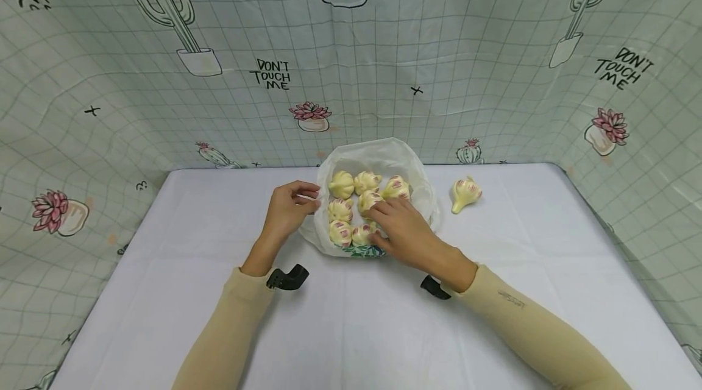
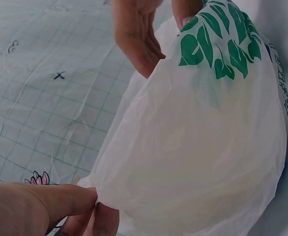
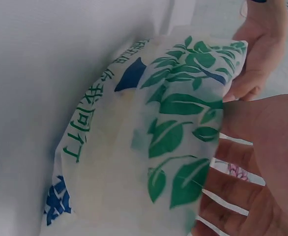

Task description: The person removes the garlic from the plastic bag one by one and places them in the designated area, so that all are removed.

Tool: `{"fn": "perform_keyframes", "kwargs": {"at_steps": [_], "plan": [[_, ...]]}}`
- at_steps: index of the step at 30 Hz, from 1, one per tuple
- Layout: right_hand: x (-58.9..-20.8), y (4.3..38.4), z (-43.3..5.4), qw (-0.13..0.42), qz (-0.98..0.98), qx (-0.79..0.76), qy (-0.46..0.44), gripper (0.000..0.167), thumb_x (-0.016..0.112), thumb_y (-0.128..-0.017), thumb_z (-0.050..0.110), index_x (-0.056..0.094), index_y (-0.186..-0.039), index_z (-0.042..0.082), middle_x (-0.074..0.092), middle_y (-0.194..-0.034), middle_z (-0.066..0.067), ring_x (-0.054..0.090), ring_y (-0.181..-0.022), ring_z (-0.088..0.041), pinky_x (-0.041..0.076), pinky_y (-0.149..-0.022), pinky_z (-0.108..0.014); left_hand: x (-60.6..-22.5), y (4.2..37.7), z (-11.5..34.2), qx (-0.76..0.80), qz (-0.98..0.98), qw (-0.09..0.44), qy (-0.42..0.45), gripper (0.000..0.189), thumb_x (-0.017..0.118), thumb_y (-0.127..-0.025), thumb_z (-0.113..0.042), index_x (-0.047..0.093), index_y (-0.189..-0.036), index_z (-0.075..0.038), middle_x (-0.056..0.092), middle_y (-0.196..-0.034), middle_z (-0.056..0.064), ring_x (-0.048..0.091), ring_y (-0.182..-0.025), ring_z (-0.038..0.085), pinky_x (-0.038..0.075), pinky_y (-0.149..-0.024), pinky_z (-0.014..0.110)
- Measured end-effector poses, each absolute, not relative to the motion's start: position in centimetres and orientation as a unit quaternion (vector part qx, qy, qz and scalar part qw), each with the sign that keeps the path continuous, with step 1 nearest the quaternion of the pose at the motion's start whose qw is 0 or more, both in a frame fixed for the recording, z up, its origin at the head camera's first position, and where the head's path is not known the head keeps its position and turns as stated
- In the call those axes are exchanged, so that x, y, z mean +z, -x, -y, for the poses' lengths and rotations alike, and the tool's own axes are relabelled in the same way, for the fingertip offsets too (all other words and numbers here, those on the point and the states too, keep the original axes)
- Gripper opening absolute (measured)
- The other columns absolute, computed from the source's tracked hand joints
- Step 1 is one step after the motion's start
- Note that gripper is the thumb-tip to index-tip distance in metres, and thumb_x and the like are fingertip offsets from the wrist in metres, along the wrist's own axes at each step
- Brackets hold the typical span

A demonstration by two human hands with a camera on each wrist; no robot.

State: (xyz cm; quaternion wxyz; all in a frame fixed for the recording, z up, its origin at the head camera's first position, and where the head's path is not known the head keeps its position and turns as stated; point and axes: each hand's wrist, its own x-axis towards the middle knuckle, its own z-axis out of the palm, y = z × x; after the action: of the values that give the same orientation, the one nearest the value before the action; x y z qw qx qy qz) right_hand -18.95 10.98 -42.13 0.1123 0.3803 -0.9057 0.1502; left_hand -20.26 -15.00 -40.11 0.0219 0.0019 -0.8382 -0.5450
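Observation:
A white plastic bag (image 1: 392, 155) printed with green leaves stands with its mouth rolled open at the table's middle. Several garlic bulbs (image 1: 341, 184), pale yellow with purple streaks, lie inside it. My left hand (image 1: 285, 208) pinches the bag's left rim between thumb and fingers, seen closely in the left wrist view. Over the bag's right front edge reaches my right hand (image 1: 408, 233), its fingertips among the bulbs near a garlic bulb (image 1: 369, 199). In the right wrist view its fingers are spread apart, and the bag wall hides their tips. Whether they grip a bulb cannot be seen.
One more garlic bulb (image 1: 465, 194) lies on the white table (image 1: 351, 329), right of the bag. A grid-patterned cloth (image 1: 362, 73) with cactus drawings rises behind the table and along both sides. Dark camera mounts (image 1: 289, 278) sit at both wrists.

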Motion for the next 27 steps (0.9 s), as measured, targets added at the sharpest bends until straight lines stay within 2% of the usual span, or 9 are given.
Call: {"fn": "perform_keyframes", "kwargs": {"at_steps": [7,14,21,27], "plan": [[-42.55,19.11,-10.57,0.105,0.908,0.135,-0.383,0.034,0.083,-0.093,0.019,0.074,-0.124,0.010,0.072,-0.116,-0.006,0.064,-0.110,-0.030,0.049,-0.103,-0.051,-40.04,20.14,14.96,-0.544,0.839,0.020,-0.002,0.028,0.072,-0.097,0.002,0.071,-0.125,0.004,0.071,-0.116,0.021,0.072,-0.098,0.033,0.062,-0.085,0.042],[-42.64,19.23,-10.35,0.089,0.913,0.116,-0.381,0.033,0.084,-0.092,0.023,0.075,-0.122,0.010,0.073,-0.115,-0.006,0.065,-0.112,-0.030,0.049,-0.105,-0.050,-40.06,20.22,14.93,-0.543,0.840,0.018,-0.001,0.028,0.072,-0.097,0.002,0.072,-0.125,0.004,0.071,-0.117,0.021,0.071,-0.099,0.033,0.059,-0.079,0.031],[-42.51,19.12,-10.29,0.072,0.916,0.097,-0.382,0.037,0.086,-0.090,0.027,0.075,-0.122,0.011,0.074,-0.113,-0.006,0.066,-0.111,-0.030,0.050,-0.104,-0.049,-40.05,20.17,14.75,-0.549,0.836,0.020,0.000,0.028,0.072,-0.097,0.003,0.072,-0.124,0.005,0.071,-0.116,0.022,0.072,-0.096,0.032,0.062,-0.088,0.048],[-42.63,19.03,-10.37,0.063,0.919,0.095,-0.378,0.037,0.088,-0.088,0.024,0.076,-0.121,0.012,0.074,-0.114,-0.005,0.066,-0.111,-0.029,0.051,-0.103,-0.048,-40.14,20.15,14.68,-0.549,0.835,0.022,-0.001,0.028,0.072,-0.096,0.003,0.072,-0.124,0.005,0.071,-0.115,0.021,0.072,-0.096,0.031,0.062,-0.087,0.047]]}}
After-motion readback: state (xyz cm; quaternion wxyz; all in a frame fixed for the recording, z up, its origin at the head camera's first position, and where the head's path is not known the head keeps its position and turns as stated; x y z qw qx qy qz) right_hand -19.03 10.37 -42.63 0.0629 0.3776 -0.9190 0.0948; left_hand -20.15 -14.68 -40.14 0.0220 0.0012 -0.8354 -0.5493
